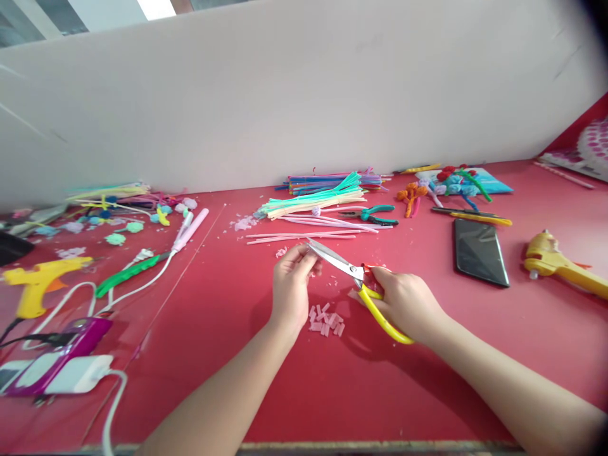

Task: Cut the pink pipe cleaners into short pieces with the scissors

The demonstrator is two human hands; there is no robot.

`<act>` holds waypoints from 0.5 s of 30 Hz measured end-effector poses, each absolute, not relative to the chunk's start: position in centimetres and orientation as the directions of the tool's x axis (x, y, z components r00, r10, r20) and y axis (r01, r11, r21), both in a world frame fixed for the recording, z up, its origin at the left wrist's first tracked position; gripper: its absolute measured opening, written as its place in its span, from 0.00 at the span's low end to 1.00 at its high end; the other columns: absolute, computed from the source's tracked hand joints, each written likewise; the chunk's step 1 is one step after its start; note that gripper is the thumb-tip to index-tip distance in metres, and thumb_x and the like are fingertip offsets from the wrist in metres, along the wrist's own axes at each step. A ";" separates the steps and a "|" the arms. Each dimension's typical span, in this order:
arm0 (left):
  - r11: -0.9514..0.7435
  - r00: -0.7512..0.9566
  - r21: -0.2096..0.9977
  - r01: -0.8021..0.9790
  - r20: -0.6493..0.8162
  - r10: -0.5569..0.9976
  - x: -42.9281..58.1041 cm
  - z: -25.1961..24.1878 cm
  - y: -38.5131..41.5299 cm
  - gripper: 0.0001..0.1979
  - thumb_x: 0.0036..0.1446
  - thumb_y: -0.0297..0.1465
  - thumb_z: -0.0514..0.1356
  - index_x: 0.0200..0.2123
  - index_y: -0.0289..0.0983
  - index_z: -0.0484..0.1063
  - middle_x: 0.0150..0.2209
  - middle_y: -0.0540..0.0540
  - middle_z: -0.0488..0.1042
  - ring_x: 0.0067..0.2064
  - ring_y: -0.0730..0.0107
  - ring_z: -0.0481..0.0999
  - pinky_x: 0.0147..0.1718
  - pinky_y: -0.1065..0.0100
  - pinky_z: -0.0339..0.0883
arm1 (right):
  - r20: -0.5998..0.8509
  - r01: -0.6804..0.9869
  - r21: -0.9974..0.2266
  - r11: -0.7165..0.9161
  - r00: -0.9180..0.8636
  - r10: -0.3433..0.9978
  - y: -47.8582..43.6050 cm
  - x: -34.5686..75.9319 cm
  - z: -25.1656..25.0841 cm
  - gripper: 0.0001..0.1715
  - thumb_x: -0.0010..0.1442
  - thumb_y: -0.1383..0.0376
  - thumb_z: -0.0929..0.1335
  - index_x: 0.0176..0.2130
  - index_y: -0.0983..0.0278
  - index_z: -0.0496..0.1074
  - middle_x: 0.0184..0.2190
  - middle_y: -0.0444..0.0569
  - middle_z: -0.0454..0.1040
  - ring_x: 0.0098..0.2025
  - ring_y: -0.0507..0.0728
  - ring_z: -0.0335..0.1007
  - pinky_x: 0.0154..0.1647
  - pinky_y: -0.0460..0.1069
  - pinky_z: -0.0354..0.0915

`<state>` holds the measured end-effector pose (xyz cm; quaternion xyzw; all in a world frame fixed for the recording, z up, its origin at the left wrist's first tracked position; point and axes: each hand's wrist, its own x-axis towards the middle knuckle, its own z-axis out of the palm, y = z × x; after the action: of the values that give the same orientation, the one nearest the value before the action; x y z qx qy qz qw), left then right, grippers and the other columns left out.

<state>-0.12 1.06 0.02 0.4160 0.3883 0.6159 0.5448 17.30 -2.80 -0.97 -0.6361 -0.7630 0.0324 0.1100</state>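
My right hand [403,301] grips the handles of a pair of scissors [335,258], one handle yellow and one red. The blades reach left to the fingertips of my left hand [293,285]. Those fingers are pinched together beside the blade tips; whatever they hold is too small or hidden to name. Below the scissors, a small pile of short pale pink pieces [327,320] lies on the red table. Behind my hands are pale pink pipe cleaners [304,237] and tiny scraps of fluff.
Farther back lie bundles of coloured pipe cleaners [318,196] and teal pliers [373,214]. A phone [481,252] and a yellow glue gun [560,259] are at right. To the left are another yellow glue gun [38,285], a green-handled cutter [128,275] and a purple power strip [83,345] with cables.
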 end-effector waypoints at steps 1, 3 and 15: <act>-0.109 -0.058 0.931 -0.349 0.095 0.994 -0.1 0.0 1.1 0.03 0.45 0.28 0.58 0.27 0.36 0.71 0.23 0.51 0.67 0.25 0.79 0.65 0.27 0.74 0.59 | 0.124 0.964 -0.190 0.188 -0.167 0.978 -2.8 17.3 -1.0 0.21 0.52 0.48 0.56 0.26 0.62 0.58 0.16 0.43 0.64 0.17 0.50 0.57 0.19 0.44 0.42; -0.114 -0.057 0.929 -0.352 0.101 0.993 -0.1 0.0 1.1 0.04 0.45 0.28 0.58 0.27 0.36 0.71 0.23 0.51 0.67 0.25 0.78 0.65 0.26 0.74 0.59 | 0.120 0.964 -0.191 0.182 -0.162 0.980 -2.7 17.3 -1.0 0.21 0.52 0.48 0.56 0.26 0.62 0.58 0.16 0.42 0.64 0.17 0.50 0.56 0.19 0.44 0.42; -0.090 -0.060 0.919 -0.384 0.073 0.996 -0.1 0.2 1.2 0.04 0.44 0.28 0.59 0.28 0.36 0.71 0.24 0.51 0.69 0.25 0.79 0.66 0.26 0.74 0.59 | 0.087 0.963 -0.211 0.167 -0.151 0.985 -2.9 17.2 -0.7 0.20 0.53 0.49 0.56 0.25 0.62 0.59 0.15 0.44 0.63 0.16 0.49 0.56 0.19 0.44 0.42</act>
<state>-0.10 1.16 0.17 0.4007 0.3813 0.6201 0.5563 17.20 -2.86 -0.70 -0.6434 -0.7568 0.0526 0.1024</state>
